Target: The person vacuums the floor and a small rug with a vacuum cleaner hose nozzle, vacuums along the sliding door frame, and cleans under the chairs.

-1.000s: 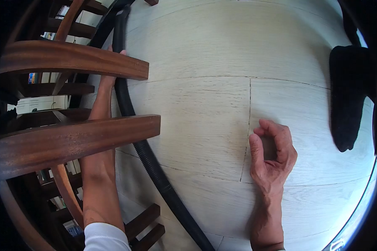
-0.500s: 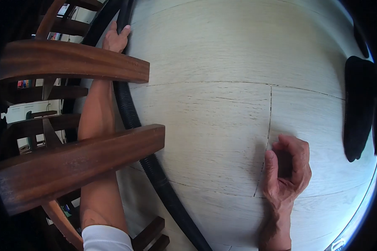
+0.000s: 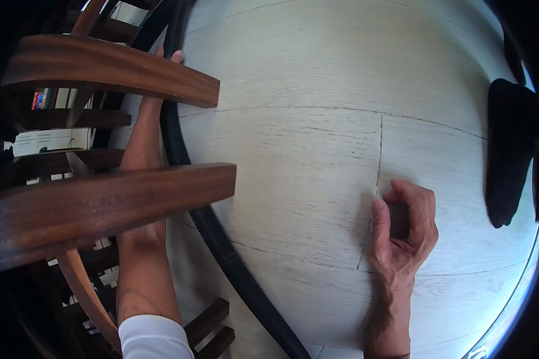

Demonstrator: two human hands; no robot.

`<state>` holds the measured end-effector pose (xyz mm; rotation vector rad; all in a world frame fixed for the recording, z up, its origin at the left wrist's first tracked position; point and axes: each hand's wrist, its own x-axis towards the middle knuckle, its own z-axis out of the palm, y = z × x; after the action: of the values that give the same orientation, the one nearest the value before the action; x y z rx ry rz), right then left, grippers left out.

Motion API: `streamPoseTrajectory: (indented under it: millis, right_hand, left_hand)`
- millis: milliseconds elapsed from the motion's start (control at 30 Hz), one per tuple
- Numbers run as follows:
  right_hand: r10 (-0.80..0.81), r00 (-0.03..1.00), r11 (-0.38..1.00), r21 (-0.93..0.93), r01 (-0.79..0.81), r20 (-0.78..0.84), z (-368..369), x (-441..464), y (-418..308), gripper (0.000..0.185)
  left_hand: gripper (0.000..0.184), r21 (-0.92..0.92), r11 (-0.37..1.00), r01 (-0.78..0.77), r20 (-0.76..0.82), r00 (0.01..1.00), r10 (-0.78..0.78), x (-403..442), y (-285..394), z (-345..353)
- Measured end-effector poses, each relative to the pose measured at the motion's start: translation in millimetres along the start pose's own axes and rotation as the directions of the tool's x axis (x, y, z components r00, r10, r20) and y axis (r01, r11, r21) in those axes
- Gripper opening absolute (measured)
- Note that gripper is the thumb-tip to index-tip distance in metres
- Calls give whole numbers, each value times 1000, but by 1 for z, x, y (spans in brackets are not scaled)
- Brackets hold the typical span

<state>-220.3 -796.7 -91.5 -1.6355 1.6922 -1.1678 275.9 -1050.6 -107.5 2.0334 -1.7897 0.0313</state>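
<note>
A long black hose [image 3: 224, 245], ribbed along part of its length, runs over the floor from the top left to the bottom middle. At its upper part is my left hand [image 3: 175, 57], closed around it. A wooden slat hides most of that hand, so only the finger and thumb tips show. My left forearm passes beneath two brown wooden chair parts [image 3: 144, 69]. On the right, my right hand [image 3: 410, 233] is just over or on the pale floor [image 3: 305, 179]. Its fingers are loosely curved, with a gap to the thumb, and it holds nothing.
A foot in a black sock [image 3: 508, 152] is at the right edge. More dark wooden furniture legs [image 3: 209, 335] stand at the lower left. Books [image 3: 45, 99] show between the slats, and a bright edge [image 3: 509, 305] curves along the lower right.
The view has shifted slightly, so the chair parts and right hand appear higher. My left hand is now more covered by the upper wooden part. My right hand keeps its curved shape.
</note>
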Motion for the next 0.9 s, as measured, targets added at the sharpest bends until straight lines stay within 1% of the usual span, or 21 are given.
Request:
streamPoseTrajectory:
  millis: [33,100,167,200,233,300,367,400,467,500,567,600,667,700,767,800,867,900]
  right_hand:
    - [-14,1000,1000,18,14,-10,0,0,1,30]
    - [-24,1000,999,40,25,-15,-1,-1,2,30]
    - [-4,1000,999,53,4,-4,-2,-1,1,30]
    - [-6,1000,998,58,6,-1,-3,0,0,30]
    - [-13,1000,998,59,13,1,-4,0,0,31]
    - [-21,1000,998,60,21,9,-5,-1,0,31]
    - [-28,1000,996,80,28,-2,-4,-2,2,32]
    - [-32,1000,996,79,31,0,-5,-2,3,32]
    - [-50,999,996,75,50,-5,-5,-2,4,32]
    - [-51,999,995,80,51,-1,-5,-3,4,32]
    - [-53,999,995,82,54,-8,-5,-2,3,33]
    - [-54,999,995,84,55,-6,-5,-2,3,33]
    - [-60,998,995,75,61,-14,-5,-3,4,33]
    - [-61,998,995,74,61,-11,-5,-4,4,33]
    - [-67,997,994,87,69,-27,-3,-5,4,33]
    - [-74,997,993,89,75,-23,-2,-5,4,33]
    - [-75,997,996,56,76,-23,-2,-6,2,33]
    - [-80,997,995,58,81,-23,-2,-6,1,33]
  left_hand:
    - [72,-57,997,-52,35,998,54,-17,10,-14]
    - [68,-111,989,-97,71,992,106,-42,17,-26]
    - [53,10,982,-187,28,982,187,-57,11,-35]
    - [53,16,983,-184,27,983,183,-61,13,-37]
    - [53,123,990,-69,23,998,67,-64,17,-37]
    - [54,230,972,53,7,998,-57,-69,17,-41]
    - [56,278,940,198,20,977,-211,-67,-1,-40]
    - [56,276,940,201,18,977,-214,-75,9,-43]
    - [63,134,949,285,-42,959,-282,-97,38,-53]
    - [63,138,948,288,-45,958,-285,-102,33,-55]
    - [69,269,899,347,-128,938,-323,-115,8,-54]
    - [69,271,897,348,-130,937,-324,-120,-1,-55]
    - [71,266,868,419,-187,906,-380,-133,-13,-58]
    - [71,266,867,422,-187,905,-383,-137,-11,-60]
    - [70,405,737,541,-214,840,-499,-146,-10,-66]
    - [70,403,733,548,-220,835,-504,-152,-16,-70]
    - [66,169,838,518,-55,854,-517,-166,-48,-79]
    - [64,41,865,501,23,865,-502,-172,-54,-86]
